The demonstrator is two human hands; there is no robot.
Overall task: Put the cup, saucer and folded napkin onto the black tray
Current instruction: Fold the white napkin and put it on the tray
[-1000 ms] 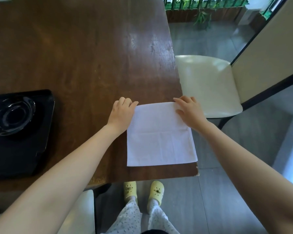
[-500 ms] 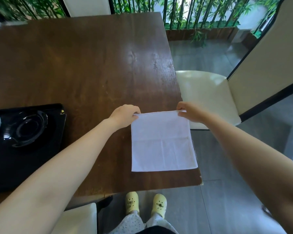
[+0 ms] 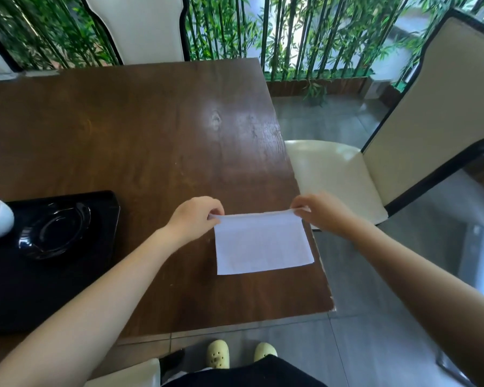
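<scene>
napkin, far corners pinched by left hand and right hand; a crooked fold is risked if one corner is released early.

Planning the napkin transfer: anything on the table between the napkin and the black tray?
Nothing visible. Bare wooden table separates the napkin from the black tray. The left hand and right hand pinch its far corners.

Napkin's far edge now lifted, folding nearer.
</scene>
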